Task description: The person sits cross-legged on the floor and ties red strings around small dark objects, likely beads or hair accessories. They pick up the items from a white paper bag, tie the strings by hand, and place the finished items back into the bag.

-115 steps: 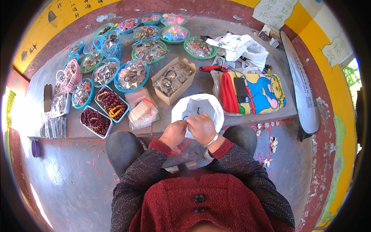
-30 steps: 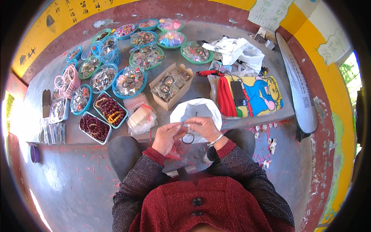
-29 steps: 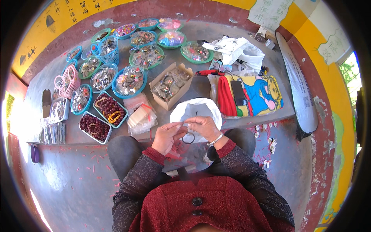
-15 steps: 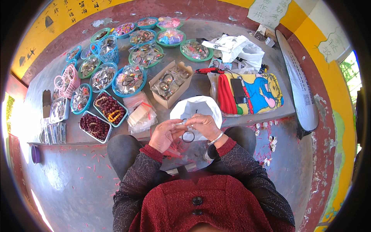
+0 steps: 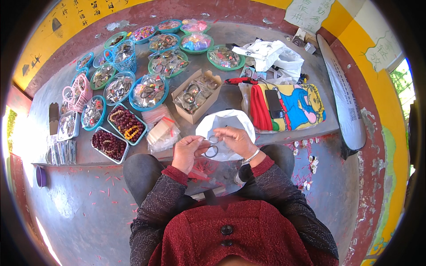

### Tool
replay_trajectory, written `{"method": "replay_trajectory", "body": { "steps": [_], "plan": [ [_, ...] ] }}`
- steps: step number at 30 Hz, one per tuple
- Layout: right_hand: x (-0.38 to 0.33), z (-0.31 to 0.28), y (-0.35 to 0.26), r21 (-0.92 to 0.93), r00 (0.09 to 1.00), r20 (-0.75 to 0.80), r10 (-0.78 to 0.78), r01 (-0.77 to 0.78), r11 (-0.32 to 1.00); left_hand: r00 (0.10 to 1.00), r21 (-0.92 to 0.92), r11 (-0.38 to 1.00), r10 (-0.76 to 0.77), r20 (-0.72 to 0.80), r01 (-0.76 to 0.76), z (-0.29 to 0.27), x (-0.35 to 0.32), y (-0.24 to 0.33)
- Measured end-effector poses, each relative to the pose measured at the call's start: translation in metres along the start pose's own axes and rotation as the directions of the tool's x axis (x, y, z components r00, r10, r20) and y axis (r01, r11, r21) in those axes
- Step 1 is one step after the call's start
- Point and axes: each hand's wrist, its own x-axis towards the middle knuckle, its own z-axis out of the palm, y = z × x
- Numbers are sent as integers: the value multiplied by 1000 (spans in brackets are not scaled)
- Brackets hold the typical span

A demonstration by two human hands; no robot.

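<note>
My left hand (image 5: 188,151) is closed, thumb and fingertips pinched on a dark hair-tie-like loop (image 5: 211,152) that hangs out to the right of the fingertips. A smaller, thin ring shape shows just above it, too fine to make out. My right hand (image 5: 237,141), with a silvery bracelet at the wrist, is held just right of the loop, its fingers stretched toward the left and apart from the left hand. Beneath both hands is a white-lined container (image 5: 245,123), partly hidden by them. The loop hangs by its near-left rim.
A low grey platform (image 5: 222,103) carries several baskets of bagged trinkets, a cardboard box (image 5: 191,114) of bagged dark loops, and trays of dark red beads (image 5: 108,144). Clear plastic bags (image 5: 163,135) lie left of the container. To the right lie a folded colourful blanket (image 5: 306,108) and a phone (image 5: 274,103).
My hands were together at the fingertips; now they have parted, the right one shifting slightly up and its fingers straightening. The loop has moved a little left with the left hand.
</note>
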Motion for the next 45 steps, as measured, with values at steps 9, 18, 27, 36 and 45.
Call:
{"method": "replay_trajectory", "body": {
  "steps": [9, 18, 27, 36, 45],
  "plan": [
    [-1, 2, 2, -5, 976, 81, 203, -203, 979, 987, 168, 974, 156, -27, -149, 13, -6, -2],
    [-6, 7, -9, -152, 984, -154, 92, -116, 982, 947, 144, 945, 307, -97, -292, 8, 0, -7],
    [-7, 9, -6, 193, 938, -147, 314, -284, 939, 952, 238, 922, 304, 36, -304, 6, 2, -17],
    [-6, 7, -5, 204, 929, -132, 346, -316, 927, 953, 255, 919, 299, 49, -301, 8, 0, -16],
    [-4, 3, 0, 130, 976, -137, 171, -153, 980, 992, 90, 991, 96, 83, -104, 9, -4, -2]
  ]
}}
